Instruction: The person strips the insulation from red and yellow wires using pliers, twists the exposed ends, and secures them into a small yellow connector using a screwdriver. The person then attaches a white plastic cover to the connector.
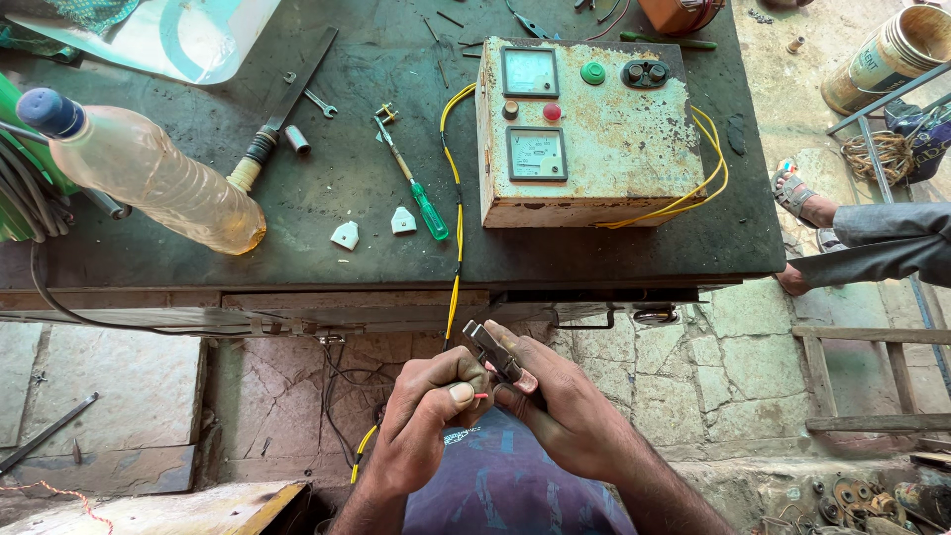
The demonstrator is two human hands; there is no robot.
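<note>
The right hand (565, 401) is closed around the handles of a pair of pliers (498, 354), whose metal nose points up and to the left toward the edge of the workbench (376, 188). Just beside it, the left hand (428, 416) pinches a thin wire with a red end (479, 396) between thumb and forefinger, the red tip sticking out toward the pliers' handles; whether the tip touches the tool cannot be told. Both hands hang below the front edge of the bench, over the person's blue-clad lap. A yellow wire (456, 238) runs from the bench top down over the edge toward the hands, and more yellow shows below the left hand. On the bench directly above stands a worn, rust-flecked control box (594, 168) with two meters, a green and a red button, and yellow loops at its right side. Left of the yellow wire lies a green-handled screwdriver (416, 193), then two small white plug pieces (373, 228), a small spanner (319, 101) and a long flat file (282, 109). A plastic bottle (149, 173) with a blue cap lies on its side at the far left. To the right, on the stone floor, another person's sandalled foot (797, 193) shows.
</note>
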